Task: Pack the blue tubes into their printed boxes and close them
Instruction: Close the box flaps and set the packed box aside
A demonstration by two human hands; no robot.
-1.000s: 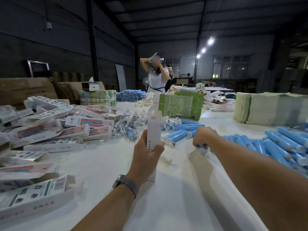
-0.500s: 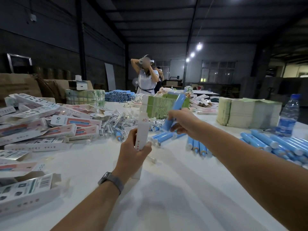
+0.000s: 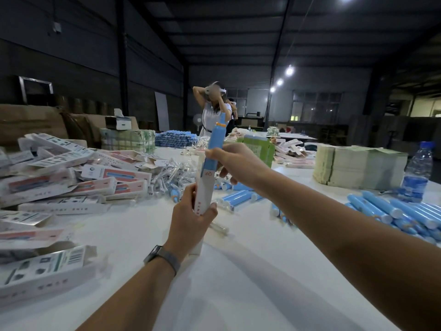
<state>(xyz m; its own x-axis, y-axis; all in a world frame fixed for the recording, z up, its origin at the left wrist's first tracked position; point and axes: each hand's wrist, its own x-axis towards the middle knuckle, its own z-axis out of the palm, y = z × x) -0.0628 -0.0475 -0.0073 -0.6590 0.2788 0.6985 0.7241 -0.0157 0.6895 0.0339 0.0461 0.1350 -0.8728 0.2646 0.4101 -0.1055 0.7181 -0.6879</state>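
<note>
My left hand (image 3: 189, 219) grips a white printed box (image 3: 204, 190) upright above the table, its top end open. My right hand (image 3: 235, 163) pinches a blue tube (image 3: 215, 137) by its middle and holds it upright, cap up. The tube's lower end sits in the box's mouth. More blue tubes (image 3: 391, 209) lie piled at the right, and a few others (image 3: 235, 198) lie behind my hands. Printed boxes (image 3: 71, 177) are heaped on the left.
A white table (image 3: 229, 278) spreads under my arms. A water bottle (image 3: 417, 172) stands at the right beside stacks of green sheets (image 3: 358, 163). Small wrapped items (image 3: 171, 173) lie mid-table. A person (image 3: 214, 108) stands at the far end, arms raised.
My right hand picked a blue tube off the table, lifted it, and now stands it upright with its lower end in the mouth of the box my left hand holds.
</note>
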